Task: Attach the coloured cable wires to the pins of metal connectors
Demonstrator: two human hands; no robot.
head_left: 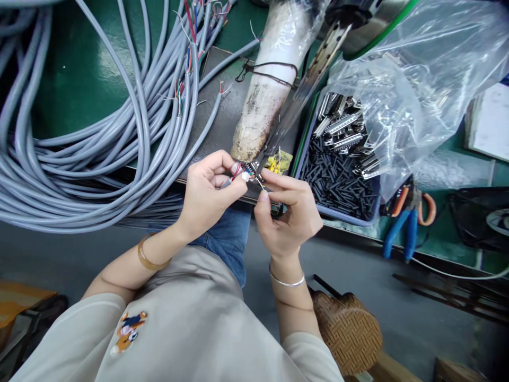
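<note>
My left hand (214, 184) is closed on the stripped end of a grey cable, with coloured wires (237, 168) showing at its fingertips. Just beyond those fingertips sits a small metal connector (251, 168), partly hidden by fingers and wires. The fingers of my right hand (289, 209) pinch a thin pale wire (259, 183) beside the connector. Above both hands, a soldering iron (296, 106) with a perforated metal sleeve slants down, its dark tip close to the connector. A yellow sponge-like piece (279, 162) lies just behind my right fingers.
Many grey cables (119, 138) with stripped ends fill the left. A stained, plastic-wrapped tube (266, 90) hangs over the work spot. At right, a blue bin (371, 212) holds black sleeves (334, 178) and metal connectors (344, 130) beneath a clear bag (421, 79). Pliers (409, 223) lie near the edge.
</note>
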